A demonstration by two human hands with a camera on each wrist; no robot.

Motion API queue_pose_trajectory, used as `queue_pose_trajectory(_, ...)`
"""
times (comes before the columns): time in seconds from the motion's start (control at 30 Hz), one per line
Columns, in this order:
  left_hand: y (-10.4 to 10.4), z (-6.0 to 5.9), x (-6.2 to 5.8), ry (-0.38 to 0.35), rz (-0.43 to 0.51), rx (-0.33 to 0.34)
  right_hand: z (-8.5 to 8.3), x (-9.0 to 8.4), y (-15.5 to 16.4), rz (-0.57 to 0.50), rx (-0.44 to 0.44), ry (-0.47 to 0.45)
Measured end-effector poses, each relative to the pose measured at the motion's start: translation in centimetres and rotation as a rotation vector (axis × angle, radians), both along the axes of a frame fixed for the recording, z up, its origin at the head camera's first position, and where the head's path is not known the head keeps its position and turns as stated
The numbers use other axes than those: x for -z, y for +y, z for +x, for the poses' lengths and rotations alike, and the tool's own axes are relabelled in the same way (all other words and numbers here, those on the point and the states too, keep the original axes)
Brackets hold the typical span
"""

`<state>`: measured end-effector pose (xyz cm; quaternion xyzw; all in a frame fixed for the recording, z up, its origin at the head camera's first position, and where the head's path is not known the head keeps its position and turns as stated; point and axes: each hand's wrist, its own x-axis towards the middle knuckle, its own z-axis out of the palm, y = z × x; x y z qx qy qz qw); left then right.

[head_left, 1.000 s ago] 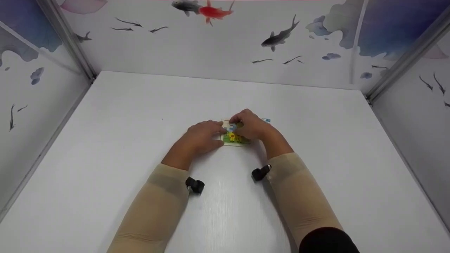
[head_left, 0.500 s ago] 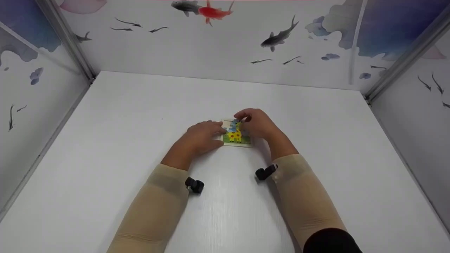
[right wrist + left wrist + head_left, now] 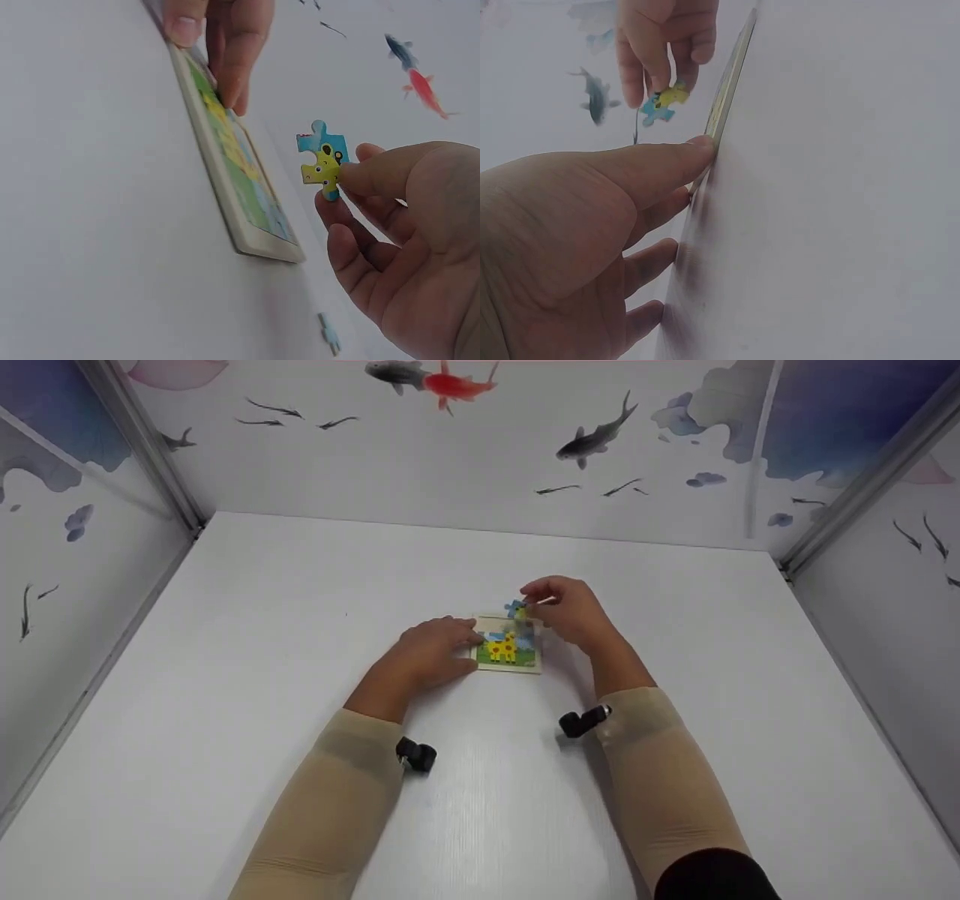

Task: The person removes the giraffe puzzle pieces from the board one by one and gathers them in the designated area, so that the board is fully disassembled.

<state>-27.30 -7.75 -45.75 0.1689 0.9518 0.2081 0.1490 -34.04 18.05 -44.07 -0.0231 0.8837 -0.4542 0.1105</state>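
Observation:
A small jigsaw puzzle in a pale frame lies flat on the white table, showing a yellow giraffe on green and blue. Bare backing shows in its upper part. My left hand rests at the frame's left side, fingers fairly straight, thumb and fingertips touching the frame and puzzle. Between thumb and fingers of my right hand is a jigsaw piece with the giraffe's head on blue, raised beyond the frame's upper right corner. My right fingertips are partly hidden behind the piece in the right wrist view.
A loose pale-blue piece lies on the table beside the frame in the right wrist view. White walls printed with fish enclose the table at the back and both sides.
My right hand has lifted the giraffe-head piece out of the puzzle and carried it up and right, past the frame's edge. My left hand has stayed in place.

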Motion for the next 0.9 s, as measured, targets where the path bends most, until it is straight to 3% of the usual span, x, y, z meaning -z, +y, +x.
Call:
queue_pose_trajectory(0.3,0.3,0.1,-0.3,0.003,-0.012,-0.001,-0.6,-0.7,5.9,-0.077,0.150,0.021)
queue_pose_trajectory(0.57,0.4,0.1,-0.2,0.002,-0.010,-0.013,-0.6,-0.3,10.5,-0.032,0.185,-0.043)
queue_pose_trajectory(0.9,0.3,0.1,-0.1,-0.006,-0.006,-0.026,-0.4,0.6,11.4,0.055,0.205,-0.086)
